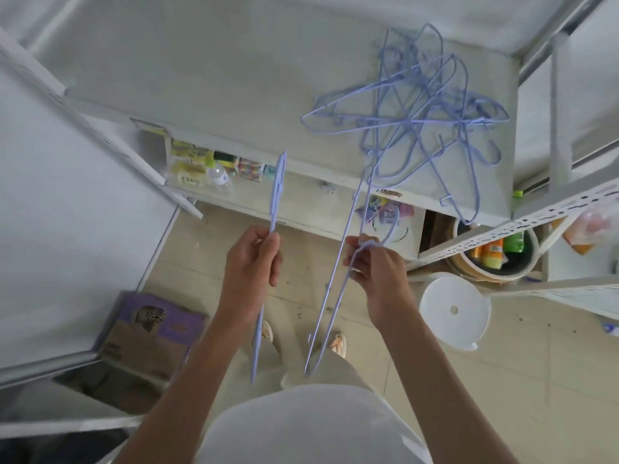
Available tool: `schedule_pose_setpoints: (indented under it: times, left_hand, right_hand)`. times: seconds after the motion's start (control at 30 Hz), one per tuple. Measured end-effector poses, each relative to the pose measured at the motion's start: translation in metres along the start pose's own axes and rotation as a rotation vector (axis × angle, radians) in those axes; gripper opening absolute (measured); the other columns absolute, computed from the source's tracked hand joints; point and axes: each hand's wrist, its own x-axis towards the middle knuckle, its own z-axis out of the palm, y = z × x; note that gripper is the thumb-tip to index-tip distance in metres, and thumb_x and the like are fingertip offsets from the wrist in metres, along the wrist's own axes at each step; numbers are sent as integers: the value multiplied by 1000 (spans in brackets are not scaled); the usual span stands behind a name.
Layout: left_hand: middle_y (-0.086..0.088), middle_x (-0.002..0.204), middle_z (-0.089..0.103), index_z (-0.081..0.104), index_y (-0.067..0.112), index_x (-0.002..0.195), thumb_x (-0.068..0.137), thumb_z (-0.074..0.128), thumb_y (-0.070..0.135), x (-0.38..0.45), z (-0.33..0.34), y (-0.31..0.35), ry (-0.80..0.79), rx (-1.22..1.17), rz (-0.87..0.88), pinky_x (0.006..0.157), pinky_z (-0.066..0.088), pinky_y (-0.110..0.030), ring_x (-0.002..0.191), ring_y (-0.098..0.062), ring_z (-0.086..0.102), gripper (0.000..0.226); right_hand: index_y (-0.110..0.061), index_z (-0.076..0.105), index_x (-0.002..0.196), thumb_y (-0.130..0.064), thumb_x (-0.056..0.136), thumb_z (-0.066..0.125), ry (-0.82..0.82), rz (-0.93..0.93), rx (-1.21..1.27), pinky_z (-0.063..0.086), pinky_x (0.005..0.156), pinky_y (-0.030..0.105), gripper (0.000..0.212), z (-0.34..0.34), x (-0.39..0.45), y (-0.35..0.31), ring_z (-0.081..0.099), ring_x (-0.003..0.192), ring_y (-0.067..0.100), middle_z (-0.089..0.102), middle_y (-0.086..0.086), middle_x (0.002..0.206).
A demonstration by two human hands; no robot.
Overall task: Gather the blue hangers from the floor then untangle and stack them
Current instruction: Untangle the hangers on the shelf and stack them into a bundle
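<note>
A tangled heap of blue wire hangers point(425, 118) lies on the white surface point(234, 78) at the upper right, some hooks hanging over its front edge. My left hand point(253, 266) grips one blue hanger point(276, 192) seen edge-on, running upright from above the hand down past my wrist. My right hand point(375, 262) holds a second blue hanger point(330, 306) by its hook end; its long frame slants down toward my feet, and its upper end reaches the heap.
A purple and brown cardboard box point(147, 333) sits on the tiled floor at the left. A white round lid point(454, 311) and a bucket of bottles point(495, 252) stand at the right under a perforated metal rack point(552, 212). Small packets and a bottle point(217, 175) fill the shelf below the surface.
</note>
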Motion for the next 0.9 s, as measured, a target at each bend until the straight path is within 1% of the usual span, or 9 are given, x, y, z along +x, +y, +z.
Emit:
schedule_pose_setpoints:
  times: [0.1,0.17,0.3,0.37,0.47,0.57,0.67,0.73,0.9]
  left_hand:
    - [6,50,46,56,5,82,97,56,25,0,-10,-22,10,-10,-67,43,34,-24,42,-15,38,25]
    - [8,48,45,58,1,84,98,57,22,0,-17,-34,-1,-11,-102,41,35,-21,41,-10,37,25]
    - [8,48,46,63,3,86,103,56,17,-4,-34,-36,-60,25,-91,41,36,-21,41,-9,38,23]
    - [8,48,47,63,2,87,103,56,17,-5,-41,-30,-62,17,-73,41,36,-22,41,-10,39,23]
    - [9,47,46,62,5,84,100,57,19,-4,-49,-18,-61,-14,-55,40,36,-21,40,-8,39,22]
    - [9,47,45,62,6,83,101,58,16,1,-58,-12,-58,-25,-43,40,36,-22,42,-8,38,21]
    - [8,48,45,64,8,81,101,58,15,4,-67,-6,-51,-9,-2,42,38,-21,43,-9,39,22]
    - [7,48,46,65,7,82,101,57,17,9,-73,-2,-39,7,28,42,39,-22,43,-10,40,23]
    - [6,50,45,69,15,86,100,58,26,20,-84,26,-37,44,119,42,33,-25,46,-13,38,21]
  right_hand:
    - [-13,79,96,-16,102,57,30,95,141,44,55,22,23,12,6,32,66,66,15,69,3,76]
    - [-16,79,100,-16,101,58,55,85,120,48,60,24,21,20,4,50,70,72,16,75,4,81]
    - [-12,62,138,-6,103,50,-26,-100,21,56,63,27,37,28,-12,64,73,84,18,81,7,99]
    - [-15,52,147,1,103,51,-61,-207,-52,57,62,27,47,31,-20,62,72,82,18,80,6,102]
    - [-14,51,137,6,98,57,-66,-304,-153,53,59,27,45,38,-28,56,69,73,15,80,6,103]
    - [-9,58,128,-1,100,63,-35,-337,-207,48,56,21,30,41,-28,52,66,65,11,80,4,105]
    - [1,73,108,-6,102,64,40,-379,-258,50,61,18,13,35,-23,48,66,63,6,78,-7,116]
    - [-2,75,107,-8,102,63,58,-389,-272,51,66,18,14,32,-17,41,66,67,8,80,-3,108]
    - [-17,81,107,-14,102,60,91,-438,-487,61,84,34,22,28,-8,12,73,80,11,82,-4,93]
